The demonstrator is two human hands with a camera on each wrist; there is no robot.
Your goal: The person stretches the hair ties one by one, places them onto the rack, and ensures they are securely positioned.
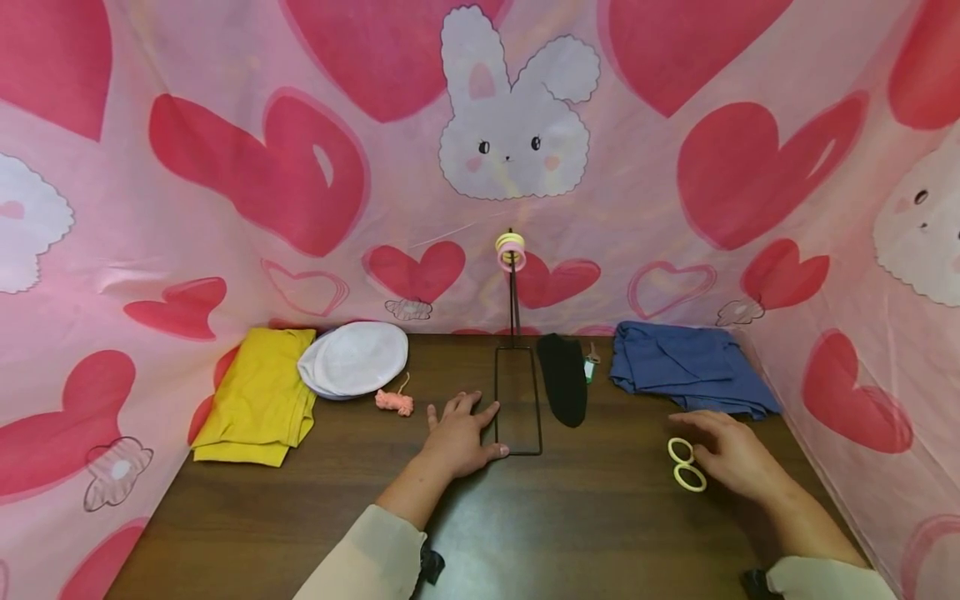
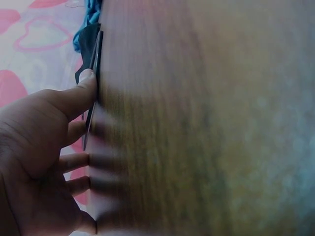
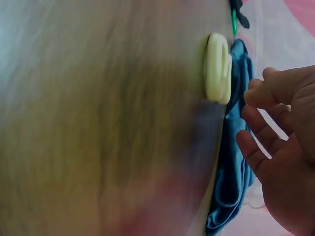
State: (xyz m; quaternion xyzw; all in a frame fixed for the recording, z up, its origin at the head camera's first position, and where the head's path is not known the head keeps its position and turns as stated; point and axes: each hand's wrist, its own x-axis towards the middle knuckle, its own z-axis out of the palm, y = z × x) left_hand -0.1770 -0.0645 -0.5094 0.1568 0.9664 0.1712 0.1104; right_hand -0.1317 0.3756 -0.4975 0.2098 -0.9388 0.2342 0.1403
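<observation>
My left hand [image 1: 461, 442] lies spread on the wooden table, its thumb and index fingertip at the left side of a black wire stand's base [image 1: 540, 417]. In the left wrist view, the thumb [image 2: 81, 93] overlaps the thin frame [image 2: 91, 115]. The stand's upright [image 1: 513, 308] carries a pink ring [image 1: 512, 267] and a yellow ring [image 1: 509, 237] near its top. Two pale yellow rings [image 1: 690, 490] lie side by side on the table. Just right of them hovers my right hand [image 1: 731, 454], fingers loosely bent and holding nothing. A gap separates its fingertips from the rings [image 3: 214, 69] in the right wrist view.
A black sock-shaped piece [image 1: 562, 379] and a key with a green tag [image 1: 590, 368] lie right of the stand. Folded blue cloth [image 1: 682, 362] sits back right. At left are yellow cloth [image 1: 262, 392], a white round cap-like item [image 1: 360, 358] and a pink yarn bundle [image 1: 394, 402].
</observation>
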